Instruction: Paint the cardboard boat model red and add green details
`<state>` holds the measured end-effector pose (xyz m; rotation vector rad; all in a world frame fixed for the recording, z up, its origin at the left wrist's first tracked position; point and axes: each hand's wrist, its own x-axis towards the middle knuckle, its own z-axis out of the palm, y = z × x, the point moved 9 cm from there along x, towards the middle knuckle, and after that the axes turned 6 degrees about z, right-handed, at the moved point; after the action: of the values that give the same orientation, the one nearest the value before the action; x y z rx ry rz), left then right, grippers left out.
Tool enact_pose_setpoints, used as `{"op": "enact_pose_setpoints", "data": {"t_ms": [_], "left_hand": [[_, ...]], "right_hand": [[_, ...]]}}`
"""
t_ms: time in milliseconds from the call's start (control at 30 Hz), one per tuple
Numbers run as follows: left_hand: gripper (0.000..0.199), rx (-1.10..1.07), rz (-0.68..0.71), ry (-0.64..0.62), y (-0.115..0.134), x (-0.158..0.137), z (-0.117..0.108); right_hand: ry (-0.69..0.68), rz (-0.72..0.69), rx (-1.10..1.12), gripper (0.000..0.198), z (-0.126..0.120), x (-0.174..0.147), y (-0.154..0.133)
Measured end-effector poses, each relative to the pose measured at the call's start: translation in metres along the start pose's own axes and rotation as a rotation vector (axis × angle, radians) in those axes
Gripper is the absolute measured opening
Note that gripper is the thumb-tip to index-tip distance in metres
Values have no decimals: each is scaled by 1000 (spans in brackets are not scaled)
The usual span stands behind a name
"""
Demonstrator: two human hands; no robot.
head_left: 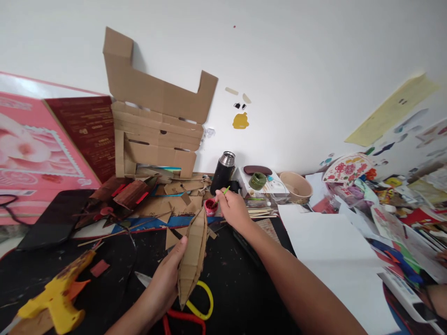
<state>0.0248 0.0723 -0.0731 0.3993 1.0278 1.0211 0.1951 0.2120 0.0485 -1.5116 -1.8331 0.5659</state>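
Observation:
My left hand [170,267] grips a boat-shaped cardboard piece [193,253] by its left side, with its pointed ends up and down. In my right hand [231,208] is a thin green-ended stick, perhaps a paintbrush [226,190], pinched between the fingers. Its lower end points toward a small pot of dark red paint [211,206]; whether it dips in is hard to see. Below the cardboard lie scissors [206,300] with yellow and red handles, partly covered by my left hand.
A yellow glue gun [59,298] lies at the left front. Reddish-brown painted cardboard pieces [131,195] and scraps sit behind. A black thermos [222,172] stands near my right hand. White paper [314,232] spreads to the right, and another person's arm [436,298] shows at the right edge.

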Motion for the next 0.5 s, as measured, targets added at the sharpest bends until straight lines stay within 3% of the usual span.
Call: {"op": "enact_pose_setpoints", "data": {"t_ms": [267,500], "left_hand": [[88,-13,-2,18,10,-7,8],[88,9,13,33,11,-8,8]], "right_hand": [[41,-18,-54,41,-10,-4,-3],[10,-89,-94,35,0,-5,-10]]}}
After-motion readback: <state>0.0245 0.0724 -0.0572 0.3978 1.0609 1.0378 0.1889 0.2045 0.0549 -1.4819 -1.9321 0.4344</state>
